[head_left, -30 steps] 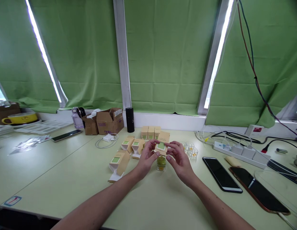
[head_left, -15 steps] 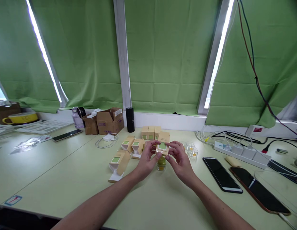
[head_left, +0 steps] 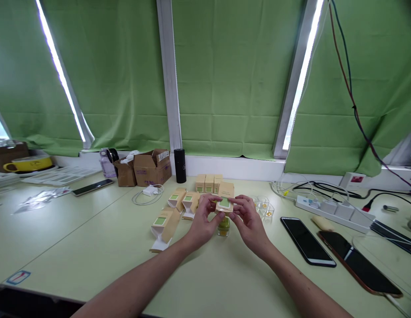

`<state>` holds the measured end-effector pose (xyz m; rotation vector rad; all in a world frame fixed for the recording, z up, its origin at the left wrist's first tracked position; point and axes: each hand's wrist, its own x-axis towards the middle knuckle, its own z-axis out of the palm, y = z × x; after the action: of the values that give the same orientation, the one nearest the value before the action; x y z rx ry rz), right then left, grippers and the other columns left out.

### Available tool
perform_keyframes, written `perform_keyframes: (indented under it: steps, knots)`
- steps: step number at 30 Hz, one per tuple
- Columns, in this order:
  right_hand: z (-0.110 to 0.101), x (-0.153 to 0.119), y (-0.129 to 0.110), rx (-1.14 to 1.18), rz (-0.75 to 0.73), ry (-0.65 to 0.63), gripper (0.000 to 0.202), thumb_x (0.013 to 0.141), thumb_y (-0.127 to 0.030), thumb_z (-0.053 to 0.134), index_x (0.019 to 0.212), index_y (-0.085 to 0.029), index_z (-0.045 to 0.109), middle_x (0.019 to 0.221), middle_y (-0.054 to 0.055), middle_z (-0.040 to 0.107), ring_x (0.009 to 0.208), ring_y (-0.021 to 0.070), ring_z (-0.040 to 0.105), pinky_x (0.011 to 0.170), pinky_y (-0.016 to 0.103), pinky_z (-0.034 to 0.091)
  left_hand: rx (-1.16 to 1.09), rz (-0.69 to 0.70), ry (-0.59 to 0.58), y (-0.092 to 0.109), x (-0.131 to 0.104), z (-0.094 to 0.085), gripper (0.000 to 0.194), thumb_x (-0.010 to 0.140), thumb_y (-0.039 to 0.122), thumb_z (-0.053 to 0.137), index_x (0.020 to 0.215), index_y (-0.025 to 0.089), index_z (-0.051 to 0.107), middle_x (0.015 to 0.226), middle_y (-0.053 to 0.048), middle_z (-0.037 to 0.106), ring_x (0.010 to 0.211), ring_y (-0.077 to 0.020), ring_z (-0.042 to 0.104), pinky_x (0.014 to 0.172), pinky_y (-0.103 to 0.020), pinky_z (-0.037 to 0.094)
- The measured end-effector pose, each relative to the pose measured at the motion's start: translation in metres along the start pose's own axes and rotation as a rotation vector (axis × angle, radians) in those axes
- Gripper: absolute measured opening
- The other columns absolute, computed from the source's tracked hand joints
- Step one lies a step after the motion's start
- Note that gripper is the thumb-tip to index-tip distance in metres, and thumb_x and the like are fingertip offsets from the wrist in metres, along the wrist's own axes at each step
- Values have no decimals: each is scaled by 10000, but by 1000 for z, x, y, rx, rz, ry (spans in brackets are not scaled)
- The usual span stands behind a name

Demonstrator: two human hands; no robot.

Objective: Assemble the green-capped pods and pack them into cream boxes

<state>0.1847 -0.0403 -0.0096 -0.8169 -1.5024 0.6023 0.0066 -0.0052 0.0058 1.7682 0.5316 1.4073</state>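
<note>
Between my hands is a small kraft cardboard box (head_left: 226,191) with a green label window, tilted above the table. My left hand (head_left: 204,218) grips its left side, fingers curled around the edge. On the opposite side, my right hand (head_left: 247,218) closes on the box with thumb and fingers. Just below it, a small glass jar (head_left: 223,227) with green and yellow contents stands on the table. To the left lie open boxes of the same kind (head_left: 165,223), their flaps hanging out. Several closed boxes (head_left: 209,183) stand in a row behind.
Clear plastic cups (head_left: 265,208) with yellow bits stand right of my hands. Farther right are two phones (head_left: 306,240) and a power strip (head_left: 334,211) with cables. At the back are a brown carton (head_left: 152,168) and a black cylinder (head_left: 180,166). A white charger (head_left: 150,190) lies left.
The box in my hands has tipped very slightly. Both hands keep nearly the same place, and the other things have not moved.
</note>
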Motion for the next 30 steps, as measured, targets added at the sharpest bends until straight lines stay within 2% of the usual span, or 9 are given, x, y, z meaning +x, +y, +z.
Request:
perform_keyframes:
  steps: [6, 10, 14, 17, 19, 22, 26, 28, 30]
  knots:
    - [1, 1, 0, -42, 6, 21, 279, 987, -426, 620, 1237, -313, 671, 1251, 73, 426, 915, 158, 639, 935, 429, 602, 31, 11, 48, -5, 1, 1, 280, 892, 412, 744, 1064, 221, 629, 1084, -49, 513, 883, -160, 584, 826, -339, 529]
    - [1, 0, -1, -44, 8, 29, 303, 980, -448, 625, 1252, -322, 672, 1250, 76, 448, 913, 167, 654, 936, 446, 607, 34, -3, 37, -6, 0, 0, 271, 903, 389, 732, 1098, 235, 623, 1121, -54, 508, 905, -169, 601, 861, -367, 543]
    - [2, 0, -5, 6, 26, 30, 336, 969, -457, 642, 1281, -335, 662, 1382, 90, 441, 980, 180, 683, 1007, 461, 583, 89, 22, 21, 3, -1, -1, 325, 894, 354, 734, 1189, 266, 630, 1248, -83, 509, 1068, -227, 603, 990, -426, 524]
    - [2, 1, -7, 27, 29, 37, 338, 967, -456, 648, 1288, -348, 659, 1509, 90, 409, 1072, 201, 681, 1072, 475, 542, 200, 85, 39, 10, -2, -2, 312, 912, 312, 702, 1219, 279, 652, 1320, -104, 505, 1276, -295, 519, 1086, -466, 465]
    - [3, 0, -8, 27, 24, 37, 340, 969, -452, 649, 1294, -353, 659, 1544, 89, 419, 1230, 249, 630, 1112, 487, 508, 271, 134, 38, 11, -3, -3, 347, 919, 286, 686, 1265, 287, 655, 1367, -112, 504, 1348, -317, 474, 1128, -487, 429]
    - [2, -1, -8, -13, 2, 6, 368, 978, -442, 636, 1337, -365, 637, 1560, 85, 448, 1465, 304, 441, 1173, 528, 437, 353, 206, 42, 10, -3, -4, 439, 929, 265, 668, 1364, 299, 621, 1415, -119, 523, 1374, -329, 461, 1163, -522, 387]
    - [1, -6, -11, -139, -47, -38, 452, 998, -419, 602, 1447, -394, 555, 1644, 45, 374, 1589, 315, 206, 1235, 596, 318, 470, 278, 66, 7, -2, -4, 488, 939, 264, 655, 1419, 298, 576, 1428, -115, 569, 1397, -342, 429, 1189, -563, 328]
    - [0, -9, -14, -179, -82, -49, 520, 1004, -404, 590, 1510, -421, 473, 1672, 21, 340, 1598, 314, 180, 1249, 621, 273, 495, 262, 83, 5, -1, -5, 493, 946, 281, 653, 1428, 289, 552, 1428, -118, 572, 1413, -343, 407, 1187, -562, 323]
    - [1, -10, -19, -184, -127, -66, 582, 1010, -384, 578, 1558, -436, 387, 1687, 9, 318, 1588, 313, 219, 1260, 625, 247, 469, 206, 112, 2, 0, -6, 489, 947, 320, 661, 1419, 276, 538, 1410, -130, 566, 1410, -344, 411, 1168, -548, 346]
